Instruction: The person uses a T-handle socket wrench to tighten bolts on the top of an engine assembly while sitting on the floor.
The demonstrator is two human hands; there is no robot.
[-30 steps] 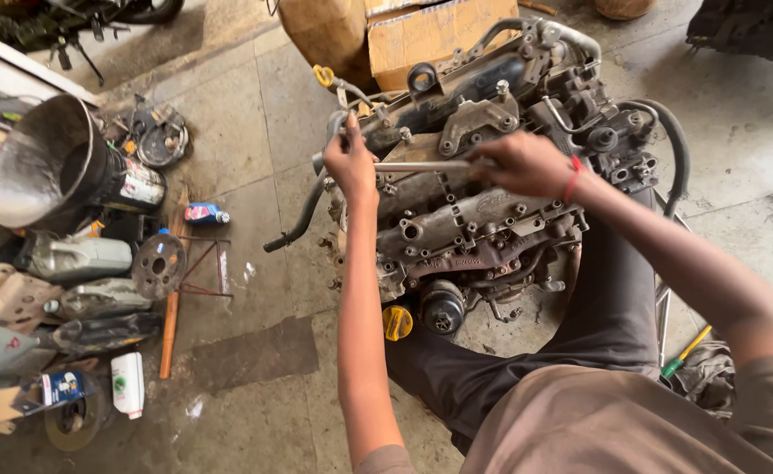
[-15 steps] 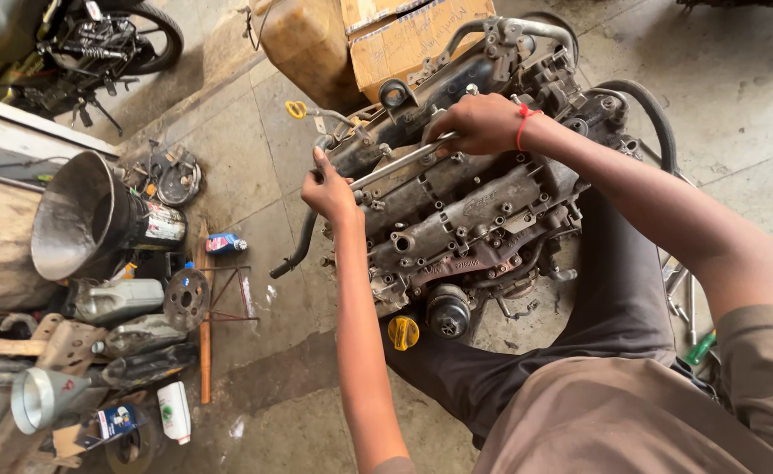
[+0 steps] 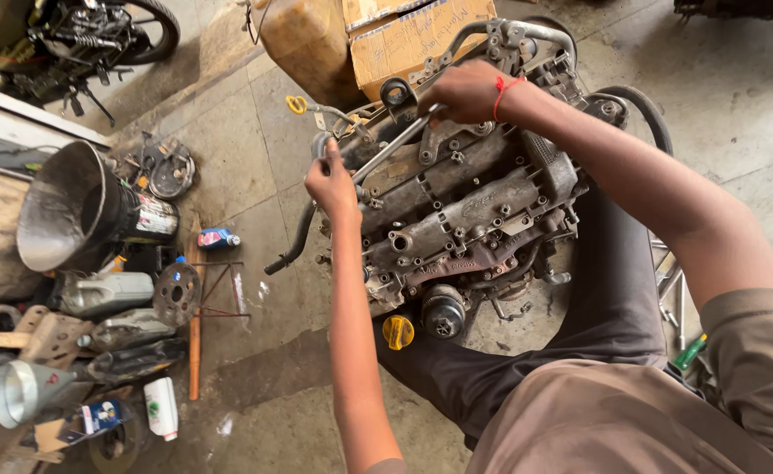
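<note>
A greasy grey engine block (image 3: 474,211) lies on the concrete floor in front of me, between my knees. A long metal wrench bar (image 3: 395,145) runs across its top. My left hand (image 3: 332,183) grips the bar's near-left end at the engine's left edge. My right hand (image 3: 465,89), with a red thread on the wrist, is closed on the bar's far end near the top of the engine. A yellow oil cap (image 3: 398,332) and a round black filter (image 3: 443,312) sit at the engine's lower side.
At left stand a large metal funnel (image 3: 66,206), plastic oil jugs (image 3: 105,294), a small funnel (image 3: 22,391), a white bottle (image 3: 161,408) and a wooden-handled tool (image 3: 195,338). A yellow jerrycan (image 3: 303,39) and cardboard box (image 3: 417,35) sit behind the engine. A motorcycle (image 3: 97,35) is parked top left.
The view has shifted, so the engine sits lower and larger in frame. Both hands have stayed on the wrench bar, and the right hand has swung toward the engine's far top.
</note>
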